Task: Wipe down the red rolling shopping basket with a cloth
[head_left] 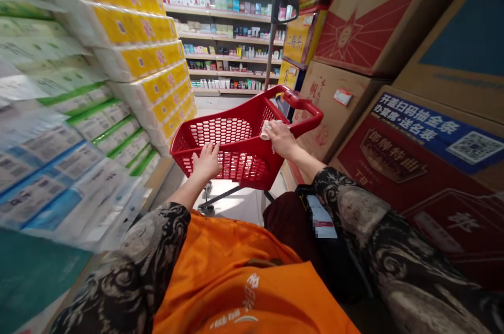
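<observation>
Ahead of the orange garment [236, 276], the left hand [207, 162] lies with fingers spread at the near side of the red cart [244, 166]. The right hand [282, 139] grips a pale cloth [266, 130] at the rim, nearer the handle [317, 115]; the cart's long axis runs crosswise, handle end rightward. Stocked shelves [232, 39] stand beyond.

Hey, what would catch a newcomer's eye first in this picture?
Probably the red cart at the centre, with the right hand holding a pale cloth at its rim and the left hand by its near side. Next, the orange garment at the bottom and the yellow packs stacked at upper left.
</observation>
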A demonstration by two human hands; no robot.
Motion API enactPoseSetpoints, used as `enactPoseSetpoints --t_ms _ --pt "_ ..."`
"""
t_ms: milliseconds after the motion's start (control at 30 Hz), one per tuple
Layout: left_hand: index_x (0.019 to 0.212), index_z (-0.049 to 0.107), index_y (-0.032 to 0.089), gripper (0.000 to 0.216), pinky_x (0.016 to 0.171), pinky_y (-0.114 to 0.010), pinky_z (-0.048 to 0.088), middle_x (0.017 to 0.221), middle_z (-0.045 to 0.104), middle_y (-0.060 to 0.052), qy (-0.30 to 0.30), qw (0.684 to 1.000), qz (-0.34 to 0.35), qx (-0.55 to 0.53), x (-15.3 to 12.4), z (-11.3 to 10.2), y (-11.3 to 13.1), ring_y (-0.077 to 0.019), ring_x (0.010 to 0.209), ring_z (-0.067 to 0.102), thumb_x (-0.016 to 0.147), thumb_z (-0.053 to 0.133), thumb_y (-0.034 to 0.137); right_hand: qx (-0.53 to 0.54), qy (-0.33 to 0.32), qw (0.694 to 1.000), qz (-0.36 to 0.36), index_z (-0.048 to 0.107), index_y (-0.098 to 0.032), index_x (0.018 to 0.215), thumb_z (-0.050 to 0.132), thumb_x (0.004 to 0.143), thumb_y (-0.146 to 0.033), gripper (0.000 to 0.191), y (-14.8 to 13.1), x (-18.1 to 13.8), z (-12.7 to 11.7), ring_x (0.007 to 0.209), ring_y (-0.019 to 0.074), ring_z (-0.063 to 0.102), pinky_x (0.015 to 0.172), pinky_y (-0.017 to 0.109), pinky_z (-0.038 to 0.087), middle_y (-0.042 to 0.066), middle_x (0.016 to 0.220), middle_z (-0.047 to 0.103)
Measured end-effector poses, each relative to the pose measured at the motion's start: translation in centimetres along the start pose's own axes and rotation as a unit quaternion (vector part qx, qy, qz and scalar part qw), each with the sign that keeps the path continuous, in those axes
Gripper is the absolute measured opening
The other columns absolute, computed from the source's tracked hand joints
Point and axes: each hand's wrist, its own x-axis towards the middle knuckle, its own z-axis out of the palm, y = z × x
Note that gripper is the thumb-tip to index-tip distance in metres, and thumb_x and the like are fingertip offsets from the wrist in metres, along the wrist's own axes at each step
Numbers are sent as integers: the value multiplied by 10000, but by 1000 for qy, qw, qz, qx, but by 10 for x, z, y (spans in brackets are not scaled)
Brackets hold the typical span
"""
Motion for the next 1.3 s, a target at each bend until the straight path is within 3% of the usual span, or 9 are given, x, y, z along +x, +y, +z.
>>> enactPoseSetpoints --t_ms 267,533,600,667,833,933,1100,1200,1300 --pt "1429 171 143 742 1061 -572 199 1509 170 -123 38 999 -31 18 -6 8 -6 -279 1387 122 770 456 329 -23 35 998 42 507 -113 1256 333 897 -184 405 34 -13 -29 1280 265 317 1060 444 238 135 1368 426" --pt "1424 195 166 771 1054 -530 275 1516 154 -93 17 999 -32 13 -9 8 -17 -260 1392 111 733 501 319 19 -14 998 -52 554 -104 1204 405 867 -159 373 -74 29 22 1187 275 404 1024 435 280 168 1305 482" --pt "1425 187 165 779 1052 -525 285 1520 138 -89 6 1000 -29 10 -9 5 -20 -256 1393 107 730 501 321 17 -18 997 -67 541 -104 1220 422 851 -137 389 -86 35 28 1204 272 394 1026 420 281 166 1326 463" --pt "1426 185 171 768 1054 -531 279 1520 137 -83 -1 1000 -22 9 -10 4 -23 -250 1394 110 736 490 316 11 -17 998 -63 547 -103 1213 424 844 -129 389 -77 32 24 1192 269 407 1023 407 285 163 1311 477" --pt "1423 194 188 759 1061 -553 251 1517 148 -82 -4 1000 2 20 -11 2 -30 -252 1392 121 731 484 300 -19 25 999 20 563 -79 1189 438 822 -148 393 -7 12 -7 1141 290 428 999 415 289 170 1272 505" --pt "1418 213 184 751 1054 -569 246 1512 162 -100 -9 1000 5 11 -9 1 -30 -267 1390 127 731 491 308 -28 36 998 54 560 -68 1185 439 823 -160 393 1 10 -15 1145 305 418 999 436 276 185 1263 506" --pt "1397 269 178 638 1061 -544 255 1485 251 -116 46 995 -16 -92 -4 -10 -15 -266 1367 218 797 436 315 38 6 999 21 495 -88 1248 412 860 -136 400 -75 28 7 1110 244 471 988 376 318 158 1217 551" --pt "1403 255 163 578 1090 -432 263 1467 301 -108 126 971 38 -199 5 -19 3 -204 1352 269 859 357 330 84 26 994 60 411 -79 1311 378 894 -153 425 -121 38 25 1196 204 430 1021 315 301 128 1307 499" --pt "1401 269 175 550 1090 -376 269 1454 337 -76 116 949 84 -279 21 -22 22 -184 1328 318 890 301 375 98 37 989 105 369 -83 1341 292 931 -178 428 -138 39 34 1233 204 403 1071 349 241 104 1339 481"
